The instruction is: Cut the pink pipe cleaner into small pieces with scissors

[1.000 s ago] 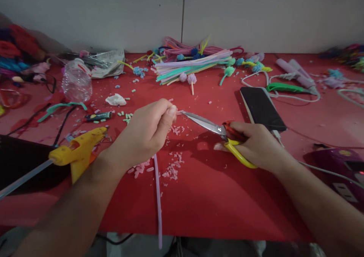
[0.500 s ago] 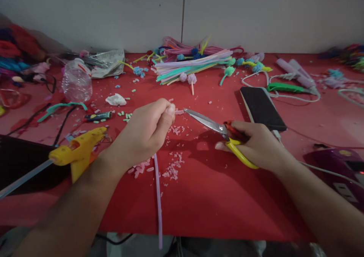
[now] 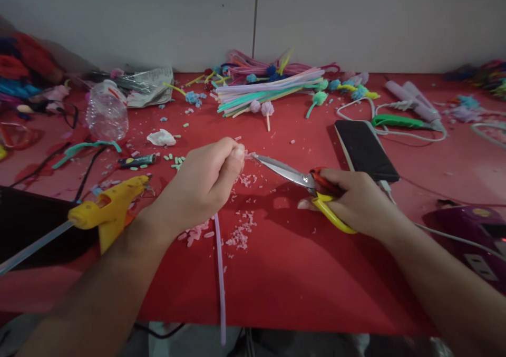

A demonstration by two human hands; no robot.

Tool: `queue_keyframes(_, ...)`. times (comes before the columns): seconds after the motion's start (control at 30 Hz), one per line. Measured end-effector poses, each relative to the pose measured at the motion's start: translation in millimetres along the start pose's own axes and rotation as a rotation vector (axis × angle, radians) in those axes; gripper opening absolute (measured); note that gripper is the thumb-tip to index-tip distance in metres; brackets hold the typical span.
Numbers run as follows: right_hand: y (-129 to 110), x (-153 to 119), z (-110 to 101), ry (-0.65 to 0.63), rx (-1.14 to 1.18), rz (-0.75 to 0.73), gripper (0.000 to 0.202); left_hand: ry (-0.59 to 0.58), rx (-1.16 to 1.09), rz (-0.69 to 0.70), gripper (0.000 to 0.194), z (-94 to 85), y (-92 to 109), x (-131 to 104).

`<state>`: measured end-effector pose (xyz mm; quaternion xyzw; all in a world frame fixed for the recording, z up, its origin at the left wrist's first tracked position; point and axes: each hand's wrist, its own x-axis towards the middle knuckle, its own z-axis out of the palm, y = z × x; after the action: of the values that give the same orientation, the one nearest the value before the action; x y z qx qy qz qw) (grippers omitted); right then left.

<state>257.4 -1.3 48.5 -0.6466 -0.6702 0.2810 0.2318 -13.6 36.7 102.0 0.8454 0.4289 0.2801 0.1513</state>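
Observation:
My left hand [image 3: 207,180] is closed in a pinch around a lilac pipe cleaner [image 3: 220,278], whose long tail hangs from under the fist past the table's front edge. In my right hand [image 3: 356,196] is a pair of scissors [image 3: 288,173] with yellow and red handles. Their blades look nearly closed and point left, with the tips just short of my left fingertips. What sticks out beyond those fingertips is too small to make out. Pink clippings [image 3: 241,233] are scattered on the red table [image 3: 300,288] below the hands.
A yellow glue gun [image 3: 113,204] lies by my left forearm, near a clear plastic bottle [image 3: 107,112]. At the back is a bundle of pastel pipe cleaners [image 3: 269,93] with small pompoms. A black phone [image 3: 366,148] with a cable and a purple power strip [image 3: 472,230] are on the right.
The scissors have shifted slightly left, bringing their tips closer to my left fingertips, and their handles have drawn a little closer together. My left hand is nearly still.

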Motion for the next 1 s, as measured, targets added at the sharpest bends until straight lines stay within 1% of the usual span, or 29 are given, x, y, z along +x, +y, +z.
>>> queue_keyframes(0.33, 1.1, -1.3, 0.8, 0.026, 0.02, -0.029, 0.076, 0.0, 0.011, -0.028, 0.032, 0.1, 0.7, 0.6)
queue_keyframes(0.63, 1.8, -0.9, 0.1, -0.003, 0.032, 0.003, 0.075, -0.007, 0.013, -0.005, 0.032, 0.5, -0.1, 0.8)
queue_keyframes(0.8, 4.0, -1.2, 0.3, 0.002, 0.028, 0.001, 0.076, -0.004, 0.014, -0.003, 0.031, 0.6, -1.0, -0.1)
queue_keyframes(1.0, 0.4, -1.0, -0.7, -0.003, 0.023, 0.006, 0.077, -0.012, 0.015, -0.01, 0.03, 0.7, -1.5, 0.0)
